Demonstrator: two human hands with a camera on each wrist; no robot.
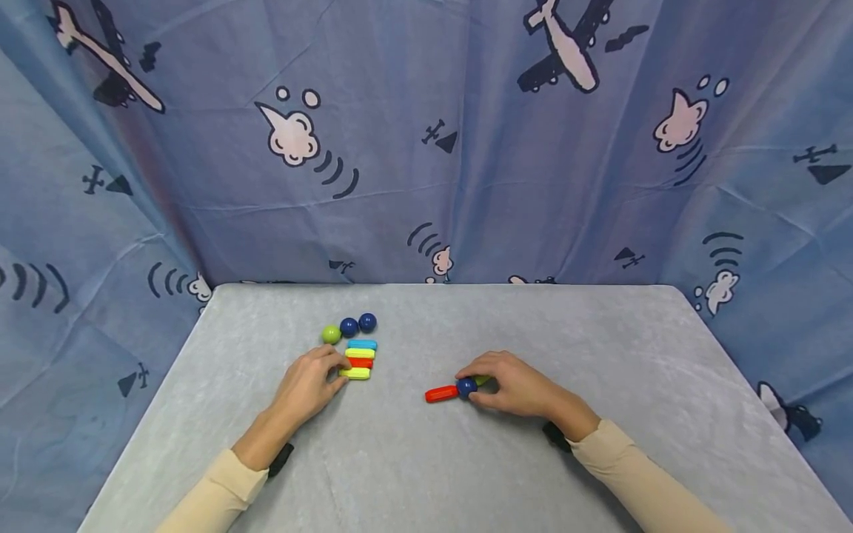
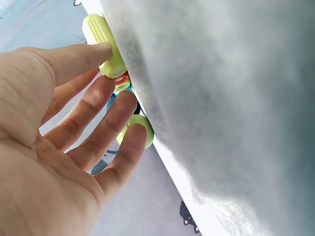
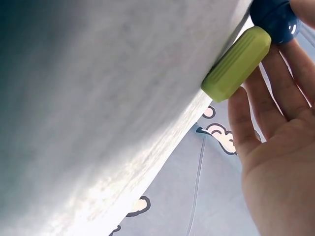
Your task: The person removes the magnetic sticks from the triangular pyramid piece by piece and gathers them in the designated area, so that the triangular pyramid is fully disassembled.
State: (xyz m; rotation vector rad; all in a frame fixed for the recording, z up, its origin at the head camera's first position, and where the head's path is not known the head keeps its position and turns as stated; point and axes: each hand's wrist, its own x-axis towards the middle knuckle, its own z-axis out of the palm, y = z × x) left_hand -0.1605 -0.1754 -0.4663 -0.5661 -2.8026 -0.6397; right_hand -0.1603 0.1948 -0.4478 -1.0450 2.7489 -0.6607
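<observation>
My left hand (image 1: 309, 385) is at the left end of a row of short plastic rods. Its thumb and index finger pinch the nearest yellow-green rod (image 2: 106, 42), and its other fingers reach loosely past the rod ends. A red rod (image 1: 363, 363), another yellow-green rod (image 1: 360, 354) and a blue rod (image 1: 363, 344) lie behind it. My right hand (image 1: 509, 385) grips a dark blue ball (image 1: 466, 387) between thumb and fingers. A red rod (image 1: 441, 394) meets the ball on the left. On its other side, a green rod (image 3: 237, 64) meets it, partly hidden by the hand in the head view.
Beyond the row of rods, a green ball (image 1: 331, 334) and two dark blue balls (image 1: 349, 327) sit side by side. Everything lies on a table with a grey cloth (image 1: 386, 459). A blue curtain (image 1: 400, 148) printed with planes hangs behind it and at both sides.
</observation>
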